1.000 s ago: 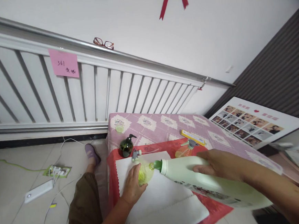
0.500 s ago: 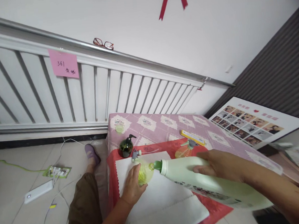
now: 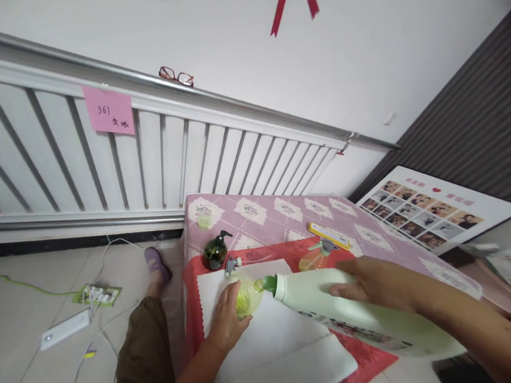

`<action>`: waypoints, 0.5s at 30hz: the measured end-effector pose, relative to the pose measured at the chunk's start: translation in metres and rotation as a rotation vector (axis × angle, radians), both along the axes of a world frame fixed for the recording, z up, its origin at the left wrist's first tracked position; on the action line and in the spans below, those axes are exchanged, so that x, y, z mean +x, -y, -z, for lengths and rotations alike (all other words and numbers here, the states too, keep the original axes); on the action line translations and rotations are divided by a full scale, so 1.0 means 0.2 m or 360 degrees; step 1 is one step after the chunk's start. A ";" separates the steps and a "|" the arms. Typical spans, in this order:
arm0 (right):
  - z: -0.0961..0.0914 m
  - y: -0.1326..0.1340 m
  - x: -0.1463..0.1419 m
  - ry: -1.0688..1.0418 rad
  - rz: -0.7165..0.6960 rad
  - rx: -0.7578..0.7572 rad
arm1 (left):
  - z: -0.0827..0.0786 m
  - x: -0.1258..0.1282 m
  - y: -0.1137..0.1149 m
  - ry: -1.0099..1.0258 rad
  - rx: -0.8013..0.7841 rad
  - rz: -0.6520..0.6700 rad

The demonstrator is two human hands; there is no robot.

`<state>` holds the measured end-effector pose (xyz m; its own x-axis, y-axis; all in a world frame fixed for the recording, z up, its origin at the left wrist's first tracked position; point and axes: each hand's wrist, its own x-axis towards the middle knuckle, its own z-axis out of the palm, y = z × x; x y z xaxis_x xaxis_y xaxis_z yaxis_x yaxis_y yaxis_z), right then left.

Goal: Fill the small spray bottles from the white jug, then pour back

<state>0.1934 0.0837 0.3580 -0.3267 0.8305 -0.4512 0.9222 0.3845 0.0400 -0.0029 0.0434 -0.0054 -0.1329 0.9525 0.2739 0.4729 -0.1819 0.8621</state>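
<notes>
My left hand is wrapped round a small yellow-green spray bottle without its top, tilted with its neck to the right. In my right hand lies a large pale green jug-shaped bottle, tipped on its side. Its green spout meets the small bottle's neck; whether liquid flows I cannot tell. A grey spray head with a clear tube rests just beyond the small bottle. Under both hands is a white cloth on a red cloth.
A dark pump bottle, a green cap, an orange spray bottle and a yellow box stand or lie on the patterned tablecloth. A white radiator runs behind. Cables and a power strip lie on the floor at left.
</notes>
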 end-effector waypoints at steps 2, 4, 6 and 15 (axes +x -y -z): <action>0.00 0.00 0.00 -0.0028 0.0004 0.0004 | 0.00 0.00 0.00 0.0002 0.0007 0.0003; 0.00 0.00 0.01 -0.0057 0.0016 0.0007 | -0.01 0.00 0.00 0.0003 0.0016 0.0001; 0.00 0.00 0.00 -0.0062 0.0020 0.0016 | -0.01 0.00 0.00 0.0002 0.0024 -0.0003; 0.00 0.00 0.00 0.0008 -0.0017 -0.0007 | -0.01 0.00 0.01 -0.0015 -0.0007 0.0009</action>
<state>0.1937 0.0841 0.3578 -0.3333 0.8249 -0.4565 0.9179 0.3945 0.0427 -0.0031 0.0423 -0.0025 -0.1252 0.9544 0.2709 0.4800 -0.1807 0.8584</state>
